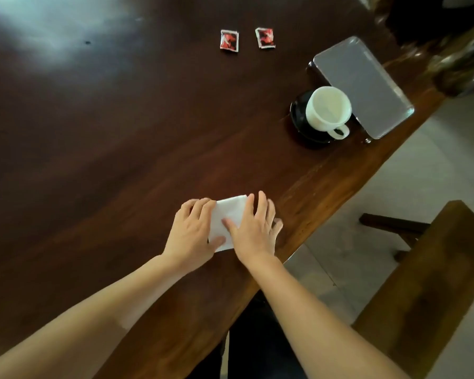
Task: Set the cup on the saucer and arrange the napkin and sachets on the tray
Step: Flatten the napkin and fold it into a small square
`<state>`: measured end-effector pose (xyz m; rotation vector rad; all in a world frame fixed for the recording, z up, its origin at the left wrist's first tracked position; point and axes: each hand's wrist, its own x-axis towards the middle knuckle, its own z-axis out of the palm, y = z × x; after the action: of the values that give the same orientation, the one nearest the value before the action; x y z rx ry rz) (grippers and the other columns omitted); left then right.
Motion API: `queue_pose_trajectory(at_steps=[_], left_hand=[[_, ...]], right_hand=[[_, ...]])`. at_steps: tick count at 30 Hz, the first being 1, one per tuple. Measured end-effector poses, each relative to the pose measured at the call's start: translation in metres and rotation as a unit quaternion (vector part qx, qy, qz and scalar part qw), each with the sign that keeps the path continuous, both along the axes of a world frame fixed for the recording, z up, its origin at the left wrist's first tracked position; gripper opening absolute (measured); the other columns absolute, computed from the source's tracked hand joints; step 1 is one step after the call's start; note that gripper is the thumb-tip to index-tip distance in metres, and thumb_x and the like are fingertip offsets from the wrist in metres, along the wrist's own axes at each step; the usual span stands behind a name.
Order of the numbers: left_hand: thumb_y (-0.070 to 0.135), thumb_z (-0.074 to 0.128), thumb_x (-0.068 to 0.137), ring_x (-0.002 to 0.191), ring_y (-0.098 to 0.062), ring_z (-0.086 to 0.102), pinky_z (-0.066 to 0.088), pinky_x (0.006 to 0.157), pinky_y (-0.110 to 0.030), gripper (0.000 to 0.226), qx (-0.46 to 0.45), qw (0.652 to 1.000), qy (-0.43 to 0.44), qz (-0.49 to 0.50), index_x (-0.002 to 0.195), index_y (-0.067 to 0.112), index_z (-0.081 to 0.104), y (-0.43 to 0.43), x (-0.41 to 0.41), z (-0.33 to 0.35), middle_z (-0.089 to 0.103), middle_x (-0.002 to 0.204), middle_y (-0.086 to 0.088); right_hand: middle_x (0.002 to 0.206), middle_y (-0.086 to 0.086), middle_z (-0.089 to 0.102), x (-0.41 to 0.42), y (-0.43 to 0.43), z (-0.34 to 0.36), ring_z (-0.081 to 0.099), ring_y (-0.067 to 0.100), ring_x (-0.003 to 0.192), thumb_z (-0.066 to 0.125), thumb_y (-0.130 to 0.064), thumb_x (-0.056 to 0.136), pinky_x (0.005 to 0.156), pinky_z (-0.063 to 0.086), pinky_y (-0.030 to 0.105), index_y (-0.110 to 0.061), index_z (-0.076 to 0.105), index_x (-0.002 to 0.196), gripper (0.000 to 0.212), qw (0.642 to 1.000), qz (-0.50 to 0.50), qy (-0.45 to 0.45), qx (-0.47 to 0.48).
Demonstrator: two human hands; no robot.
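- Dark wooden table (pixel 121 132) fills most of the view, with pale floor tiles and a wooden bench (pixel 435 283) off its right edge.
- Grey rectangular tray (pixel 367 77) sits at the far right of the table, holding nothing yet.
- Black saucer (pixel 298 116) lies just beside the tray, and the white cup (pixel 327 109) already stands on it, so that step looks done.
- White napkin (pixel 227 220) lies near the front edge, well apart from the tray.
- Left hand (pixel 192 231) and right hand (pixel 255 231) both press flat on the napkin, fingers spread, not clamped, apparently folding or smoothing it.
- Two red sachets (pixel 229 41) (pixel 265 37) lie side by side at the far end, untouched; napkin and sachets still need moving onto the tray.
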<state>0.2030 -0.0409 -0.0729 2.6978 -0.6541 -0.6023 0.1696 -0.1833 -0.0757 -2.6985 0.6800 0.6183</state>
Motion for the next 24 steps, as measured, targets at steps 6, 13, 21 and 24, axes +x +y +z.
queue_pose_trajectory(at_steps=[6, 13, 21, 24], left_hand=[[0.024, 0.08, 0.076, 0.106, -0.025, 0.06, 0.047, 0.078, -0.03, 0.041, -0.022, 0.979, 0.143, 0.144, 0.115, 0.015, 0.068, -0.016, 0.031, 0.023, 0.062, 0.106, -0.002], [0.014, 0.072, 0.09, 0.098, -0.028, 0.071, 0.059, 0.083, -0.041, 0.013, -0.35, 0.799, 0.385, 0.301, 0.102, 0.01, 0.068, 0.014, 0.041, 0.084, 0.073, 0.101, -0.012], [0.061, 0.054, 0.092, 0.085, -0.023, 0.072, 0.055, 0.075, -0.035, 0.05, -0.351, 0.815, 0.298, 0.352, 0.099, 0.015, 0.072, -0.025, 0.017, 0.168, 0.074, 0.094, -0.006], [0.06, 0.05, 0.095, 0.072, -0.021, 0.065, 0.049, 0.064, -0.031, 0.053, -0.346, 0.836, 0.233, 0.356, 0.081, 0.012, 0.068, -0.042, 0.008, 0.186, 0.069, 0.084, -0.008]], right_hand=[[0.14, 0.005, 0.052, 0.025, -0.004, 0.021, 0.048, 0.027, 0.129, 0.077, -0.037, 0.085, 0.108, 0.036, 0.046, -0.022, 0.041, 0.142, 0.069, 0.982, -0.145, 0.007, 0.125], [0.108, 0.001, 0.067, 0.013, -0.034, 0.087, 0.064, 0.018, 0.102, 0.074, -0.036, 0.089, 0.072, 0.056, 0.022, -0.022, 0.063, 0.107, 0.025, 0.864, -0.247, -0.07, 0.432], [0.111, 0.006, 0.062, -0.001, -0.032, 0.181, 0.066, 0.023, 0.1, 0.049, -0.051, 0.1, 0.085, 0.062, 0.043, -0.031, 0.052, 0.109, 0.022, 0.836, -0.255, -0.143, 0.464], [0.109, 0.0, 0.057, -0.009, -0.035, 0.202, 0.061, 0.018, 0.095, 0.036, -0.052, 0.103, 0.075, 0.061, 0.03, -0.029, 0.045, 0.116, 0.028, 0.88, -0.221, -0.162, 0.387]])
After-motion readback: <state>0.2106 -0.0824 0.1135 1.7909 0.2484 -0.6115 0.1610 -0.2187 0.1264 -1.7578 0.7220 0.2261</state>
